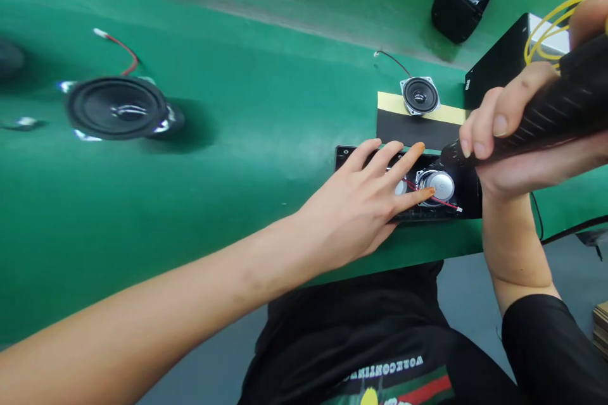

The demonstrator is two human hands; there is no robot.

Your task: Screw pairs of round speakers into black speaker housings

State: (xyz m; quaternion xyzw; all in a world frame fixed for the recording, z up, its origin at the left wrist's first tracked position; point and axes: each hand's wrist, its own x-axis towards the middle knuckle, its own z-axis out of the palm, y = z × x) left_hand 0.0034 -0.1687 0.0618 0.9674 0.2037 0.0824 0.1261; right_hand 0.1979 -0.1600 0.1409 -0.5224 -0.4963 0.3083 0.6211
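My left hand (361, 202) lies with spread fingers over a long black speaker housing (468, 193), pressing on its near-left part. Its index fingertip reaches a round silver-backed speaker driver (441, 186) set in the housing, with a red and black wire across it. A second driver (401, 187) is mostly hidden under my fingers. My right hand (513, 126) is wrapped around a thick black electric screwdriver (536, 111), tilted with its nose down at the driver's upper right edge. The bit's tip cannot be made out.
A loose speaker driver (420, 95) rests on a black and yellow strip (418, 130) behind the housing. A larger driver (116, 107) lies left on the green table (237, 107). Right stand a black box (498, 57), another housing (458, 9) and yellow coiled cable (534, 38).
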